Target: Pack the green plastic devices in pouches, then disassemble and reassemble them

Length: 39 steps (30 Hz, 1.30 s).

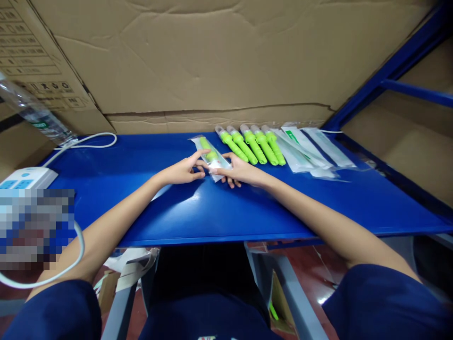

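Note:
A clear plastic sleeve with a lime-green tube-shaped item inside lies tilted between my two hands over the blue table. My right hand grips the sleeve's lower right side, thumb on top and fingers beneath. At its left edge is my left hand, index finger stretched over the sleeve, the other fingers loosely bent and thumb apart. Just beyond my right hand, several lime-green ribbed tubes with greyish, clear-looking ends lie in a slanted row. Their exact kind is unclear.
Flat clear sleeves, some with green print, overlap at the right of the blue table. A power strip with a white cable and a plastic bottle stand left. A cardboard wall closes the back; a blue frame rises right.

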Each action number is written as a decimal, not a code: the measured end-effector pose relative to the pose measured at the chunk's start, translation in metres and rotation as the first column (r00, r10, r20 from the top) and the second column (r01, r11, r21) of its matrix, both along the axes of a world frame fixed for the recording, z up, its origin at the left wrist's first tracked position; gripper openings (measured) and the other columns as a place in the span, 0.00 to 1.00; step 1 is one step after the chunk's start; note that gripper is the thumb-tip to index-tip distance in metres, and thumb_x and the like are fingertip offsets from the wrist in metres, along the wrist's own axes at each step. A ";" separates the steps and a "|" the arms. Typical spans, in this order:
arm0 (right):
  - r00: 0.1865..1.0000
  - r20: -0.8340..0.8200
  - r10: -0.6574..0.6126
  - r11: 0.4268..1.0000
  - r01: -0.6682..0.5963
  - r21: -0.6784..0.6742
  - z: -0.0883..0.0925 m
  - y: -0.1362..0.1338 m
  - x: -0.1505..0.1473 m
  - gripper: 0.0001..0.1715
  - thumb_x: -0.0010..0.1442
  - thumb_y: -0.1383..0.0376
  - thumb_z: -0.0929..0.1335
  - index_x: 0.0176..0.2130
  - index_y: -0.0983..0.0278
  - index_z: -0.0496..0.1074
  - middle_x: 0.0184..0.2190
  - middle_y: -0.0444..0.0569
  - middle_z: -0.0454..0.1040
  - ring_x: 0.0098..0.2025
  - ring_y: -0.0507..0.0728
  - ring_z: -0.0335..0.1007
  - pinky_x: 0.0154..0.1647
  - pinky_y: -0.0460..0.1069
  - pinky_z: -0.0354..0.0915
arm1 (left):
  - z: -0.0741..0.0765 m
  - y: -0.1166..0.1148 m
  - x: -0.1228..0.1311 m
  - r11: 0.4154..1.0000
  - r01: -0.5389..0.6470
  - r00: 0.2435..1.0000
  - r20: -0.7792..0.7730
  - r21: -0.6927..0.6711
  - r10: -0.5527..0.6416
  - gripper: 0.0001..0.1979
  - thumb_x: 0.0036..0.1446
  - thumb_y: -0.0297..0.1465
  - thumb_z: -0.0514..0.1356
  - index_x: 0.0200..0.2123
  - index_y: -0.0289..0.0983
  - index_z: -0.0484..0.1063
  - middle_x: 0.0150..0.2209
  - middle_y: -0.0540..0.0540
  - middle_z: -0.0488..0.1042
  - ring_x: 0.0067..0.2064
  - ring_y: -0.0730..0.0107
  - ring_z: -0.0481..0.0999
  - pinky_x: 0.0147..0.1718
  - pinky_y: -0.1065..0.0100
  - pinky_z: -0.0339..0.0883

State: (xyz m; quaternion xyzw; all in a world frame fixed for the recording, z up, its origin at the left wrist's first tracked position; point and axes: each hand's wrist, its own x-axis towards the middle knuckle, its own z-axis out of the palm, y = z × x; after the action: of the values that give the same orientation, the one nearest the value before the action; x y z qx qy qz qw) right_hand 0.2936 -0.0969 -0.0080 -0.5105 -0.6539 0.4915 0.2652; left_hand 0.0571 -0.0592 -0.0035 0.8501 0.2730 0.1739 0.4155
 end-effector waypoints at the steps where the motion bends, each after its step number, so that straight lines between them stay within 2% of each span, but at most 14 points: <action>1: 0.993 0.114 -0.042 0.992 0.028 0.120 -0.001 0.000 0.001 0.44 0.58 0.48 0.76 0.61 0.66 0.58 0.27 0.47 0.76 0.23 0.55 0.73 0.21 0.48 0.67 | 0.000 0.000 0.000 0.999 0.001 1.000 -0.015 0.052 0.000 0.35 0.61 0.30 0.60 0.70 0.37 0.53 0.52 0.37 0.79 0.44 0.69 0.79 0.42 0.68 0.71; 3: 0.933 0.315 -0.176 0.929 0.052 0.367 -0.003 -0.001 0.003 0.44 0.56 0.45 0.75 0.59 0.66 0.62 0.35 0.53 0.78 0.35 0.62 0.78 0.34 0.54 0.73 | 0.001 0.000 0.001 0.989 -0.003 0.999 -0.046 0.150 0.010 0.33 0.61 0.30 0.60 0.69 0.36 0.58 0.53 0.37 0.78 0.44 0.68 0.79 0.41 0.68 0.71; 5: 0.856 0.423 -0.296 0.833 0.015 0.553 -0.005 -0.002 0.003 0.40 0.57 0.45 0.74 0.57 0.67 0.66 0.47 0.61 0.76 0.51 0.70 0.75 0.49 0.60 0.72 | 0.000 -0.001 0.002 0.978 -0.008 0.997 -0.073 0.209 0.024 0.32 0.62 0.29 0.59 0.68 0.36 0.59 0.54 0.37 0.77 0.44 0.69 0.78 0.41 0.69 0.71; 7: 0.814 0.475 -0.334 0.761 -0.065 0.646 -0.006 -0.004 0.001 0.36 0.59 0.47 0.72 0.57 0.67 0.67 0.55 0.65 0.73 0.59 0.74 0.69 0.57 0.64 0.67 | -0.003 0.000 0.003 0.968 -0.017 0.996 -0.083 0.250 0.039 0.32 0.62 0.27 0.57 0.69 0.35 0.59 0.54 0.37 0.77 0.44 0.70 0.77 0.42 0.68 0.71; 9: 0.800 0.512 -0.314 0.724 -0.147 0.674 -0.007 -0.004 -0.002 0.30 0.61 0.52 0.71 0.56 0.68 0.68 0.55 0.65 0.73 0.60 0.74 0.68 0.60 0.64 0.65 | -0.005 0.001 0.004 0.951 -0.030 0.995 -0.083 0.308 0.058 0.29 0.62 0.26 0.56 0.67 0.33 0.62 0.52 0.38 0.76 0.42 0.70 0.76 0.45 0.67 0.71; 12: 0.813 0.529 -0.242 0.722 -0.214 0.658 -0.010 -0.002 -0.003 0.25 0.61 0.59 0.69 0.54 0.67 0.69 0.52 0.63 0.75 0.56 0.71 0.71 0.57 0.63 0.67 | -0.004 0.003 0.003 0.899 -0.080 0.990 -0.073 0.431 0.123 0.22 0.63 0.26 0.54 0.60 0.33 0.69 0.50 0.38 0.75 0.42 0.68 0.75 0.48 0.63 0.71; 15: 0.861 0.491 -0.128 0.719 -0.261 0.645 -0.012 0.005 0.003 0.25 0.59 0.63 0.67 0.55 0.69 0.68 0.53 0.63 0.75 0.54 0.69 0.73 0.55 0.60 0.68 | 0.003 0.004 0.001 0.793 -0.168 0.970 -0.047 0.586 0.240 0.18 0.64 0.27 0.54 0.55 0.35 0.72 0.53 0.37 0.73 0.52 0.61 0.74 0.55 0.58 0.68; 17: 0.884 0.462 -0.067 0.710 -0.283 0.644 -0.013 0.012 0.008 0.27 0.59 0.65 0.65 0.57 0.69 0.68 0.53 0.62 0.76 0.52 0.67 0.75 0.54 0.59 0.69 | 0.008 0.003 -0.002 0.705 -0.188 0.948 -0.061 0.684 0.312 0.18 0.64 0.31 0.57 0.56 0.36 0.72 0.57 0.36 0.72 0.59 0.55 0.71 0.59 0.53 0.64; 19: 0.895 0.445 -0.029 0.701 -0.299 0.648 -0.015 0.019 0.014 0.30 0.57 0.68 0.64 0.59 0.69 0.68 0.54 0.60 0.77 0.51 0.66 0.76 0.55 0.59 0.69 | 0.012 0.002 -0.005 0.657 -0.151 0.933 -0.112 0.739 0.341 0.21 0.64 0.35 0.61 0.59 0.38 0.70 0.62 0.36 0.70 0.63 0.50 0.68 0.61 0.50 0.59; 23: 0.911 0.413 0.021 0.677 -0.317 0.665 -0.023 0.031 0.021 0.35 0.55 0.71 0.63 0.62 0.67 0.68 0.61 0.59 0.73 0.63 0.65 0.70 0.65 0.61 0.63 | 0.014 0.004 -0.009 0.685 -0.039 0.921 -0.239 0.727 0.306 0.27 0.64 0.40 0.63 0.64 0.42 0.67 0.67 0.37 0.68 0.67 0.50 0.67 0.63 0.51 0.54; 27: 0.906 0.417 -0.067 0.649 -0.278 0.708 -0.023 0.032 0.024 0.35 0.60 0.65 0.65 0.66 0.68 0.65 0.69 0.63 0.62 0.71 0.67 0.58 0.71 0.65 0.54 | 0.016 0.004 -0.009 0.723 0.011 0.886 -0.341 0.691 0.313 0.26 0.64 0.41 0.62 0.64 0.44 0.69 0.61 0.42 0.75 0.59 0.55 0.76 0.55 0.60 0.64; 31: 0.904 0.403 -0.145 0.646 -0.222 0.731 -0.017 0.030 0.024 0.33 0.64 0.58 0.67 0.63 0.69 0.66 0.68 0.66 0.63 0.70 0.69 0.60 0.70 0.66 0.55 | 0.021 0.000 -0.007 0.674 -0.049 0.812 -0.364 0.737 0.457 0.20 0.69 0.36 0.55 0.62 0.48 0.72 0.56 0.45 0.79 0.52 0.55 0.80 0.44 0.64 0.69; 36: 0.898 0.398 -0.187 0.661 -0.184 0.727 -0.019 0.032 0.026 0.25 0.65 0.60 0.65 0.58 0.66 0.69 0.65 0.65 0.66 0.69 0.69 0.61 0.69 0.67 0.56 | 0.027 -0.009 -0.003 0.605 -0.180 0.653 -0.366 0.776 0.663 0.18 0.68 0.33 0.55 0.57 0.43 0.77 0.54 0.38 0.77 0.50 0.48 0.80 0.40 0.60 0.71; 39: 0.896 0.400 -0.191 0.669 -0.179 0.721 -0.023 0.034 0.027 0.22 0.65 0.61 0.65 0.55 0.67 0.71 0.65 0.66 0.67 0.68 0.69 0.62 0.68 0.67 0.57 | 0.031 -0.017 0.001 0.628 -0.241 0.653 -0.355 0.740 0.669 0.21 0.67 0.43 0.57 0.55 0.40 0.77 0.56 0.36 0.74 0.51 0.47 0.79 0.43 0.58 0.73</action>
State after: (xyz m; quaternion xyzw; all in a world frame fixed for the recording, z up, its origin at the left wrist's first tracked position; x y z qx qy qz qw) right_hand 0.3207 -0.0627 -0.0306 -0.4581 -0.8369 0.0519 0.2951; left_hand 0.0580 -0.0761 0.0273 0.8394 0.5330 0.0809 -0.0691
